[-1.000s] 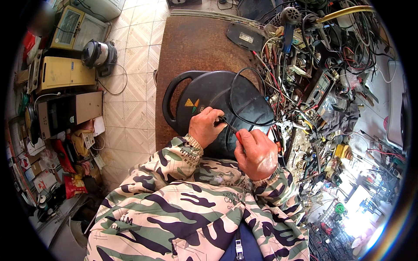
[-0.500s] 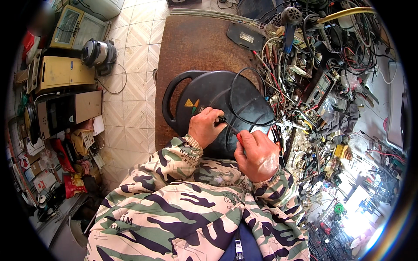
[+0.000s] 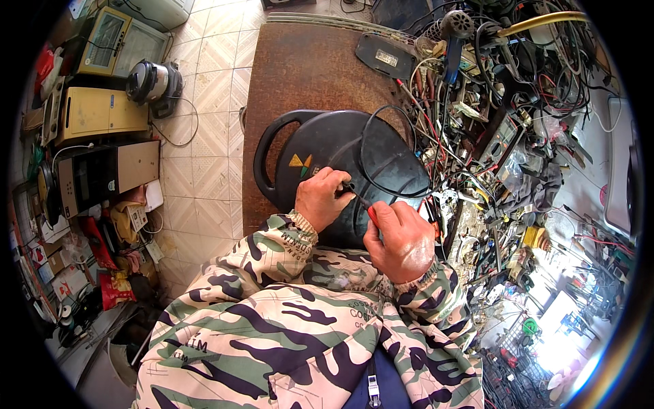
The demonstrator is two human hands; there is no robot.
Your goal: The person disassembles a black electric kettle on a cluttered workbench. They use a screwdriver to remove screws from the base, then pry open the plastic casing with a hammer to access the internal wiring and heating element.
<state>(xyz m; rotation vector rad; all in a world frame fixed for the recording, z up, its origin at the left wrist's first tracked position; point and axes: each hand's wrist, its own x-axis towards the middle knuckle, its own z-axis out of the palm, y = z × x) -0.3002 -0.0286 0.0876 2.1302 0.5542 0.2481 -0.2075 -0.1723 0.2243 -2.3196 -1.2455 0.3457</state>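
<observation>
My left hand (image 3: 320, 199) is closed, pinching a small black part (image 3: 348, 186) between thumb and fingertips. In my right hand (image 3: 403, 238) is a screwdriver with a red handle (image 3: 372, 215), its thin shaft pointing left to the black part. The tip is too small to make out. Both hands are just above the near half of a black rounded appliance (image 3: 334, 140) with a loop handle at its left and a yellow, green and orange mark. A black cable (image 3: 364, 146) loops over its right side; whether it joins the pinched part is hidden.
Beneath the appliance lies a brown worn board (image 3: 306, 68). A dark flat panel (image 3: 385, 56) rests at its far right. Tangled wires, tools and parts (image 3: 490, 157) pile up on the right. Across the tiled floor (image 3: 204, 129) at left stand a pressure cooker (image 3: 151, 82) and several box-shaped appliances.
My right hand has shifted very slightly left and up, and turned a little with the screwdriver. My left hand still pinches the black part in the same place.
</observation>
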